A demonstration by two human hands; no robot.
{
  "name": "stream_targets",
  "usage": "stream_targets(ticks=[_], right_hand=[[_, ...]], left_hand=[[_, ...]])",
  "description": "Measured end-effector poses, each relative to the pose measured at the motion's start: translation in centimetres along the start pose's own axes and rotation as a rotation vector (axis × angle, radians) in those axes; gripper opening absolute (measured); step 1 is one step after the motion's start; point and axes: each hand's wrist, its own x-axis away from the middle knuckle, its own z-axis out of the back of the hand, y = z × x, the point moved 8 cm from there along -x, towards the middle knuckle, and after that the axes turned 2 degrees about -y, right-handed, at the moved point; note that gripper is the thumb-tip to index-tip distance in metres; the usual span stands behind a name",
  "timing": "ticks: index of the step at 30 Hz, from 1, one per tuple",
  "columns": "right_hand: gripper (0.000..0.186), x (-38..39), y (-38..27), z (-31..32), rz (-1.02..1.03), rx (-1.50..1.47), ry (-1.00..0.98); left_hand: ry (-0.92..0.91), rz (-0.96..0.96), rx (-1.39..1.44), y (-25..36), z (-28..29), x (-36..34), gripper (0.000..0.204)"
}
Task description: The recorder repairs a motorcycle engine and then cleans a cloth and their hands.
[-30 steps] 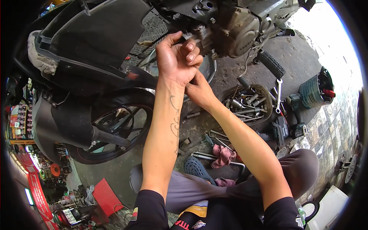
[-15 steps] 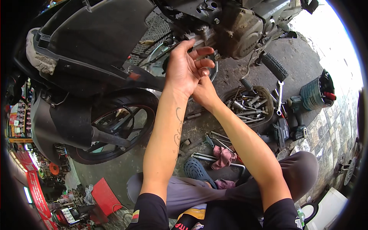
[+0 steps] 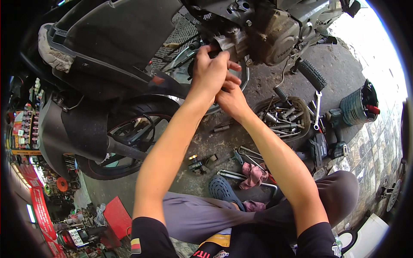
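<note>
My left hand (image 3: 210, 73), back upward, has its fingers bent at a metal fitting (image 3: 228, 41) on the underside of the motorcycle engine (image 3: 277, 38); whatever they grip is hidden. My right hand (image 3: 232, 103) is closed just below it, its fingertips partly covered by the left one, and I cannot make out what it holds. Behind my hands are a curved metal tube (image 3: 180, 58) and black bodywork (image 3: 107, 34). The front wheel (image 3: 97, 165) lies to the left of my forearms.
A tub of sockets (image 3: 282, 122), a hanging wrench (image 3: 318, 109), a bucket (image 3: 352, 109), cordless drills (image 3: 318, 152), pink rags (image 3: 254, 176) and several tools surround my right arm. A red panel (image 3: 114, 219) and shop shelving (image 3: 28, 124) are at the left.
My left hand has turned from palm up to back up, fingers bent toward the engine, its forearm angled further left. My right hand stays beneath it, shifted slightly.
</note>
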Motion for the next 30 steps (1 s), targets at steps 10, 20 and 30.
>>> stream_targets(ticks=[10, 20, 30], right_hand=[[0.07, 0.5, -0.1, 0.4, 0.036, -0.14, 0.05], [0.058, 2.0, -0.5, 0.7, 0.002, 0.003, 0.126], [0.031, 6.1, 7.9, -0.9, -0.162, 0.738, -0.429]], left_hand=[[-0.007, -0.302, -0.32, -1.4, 4.7, 6.7, 0.012], [0.156, -0.442, -0.361, -2.8, 7.7, 4.4, 0.008], [-0.604, -0.039, -1.192, -13.9, 4.4, 4.7, 0.029]])
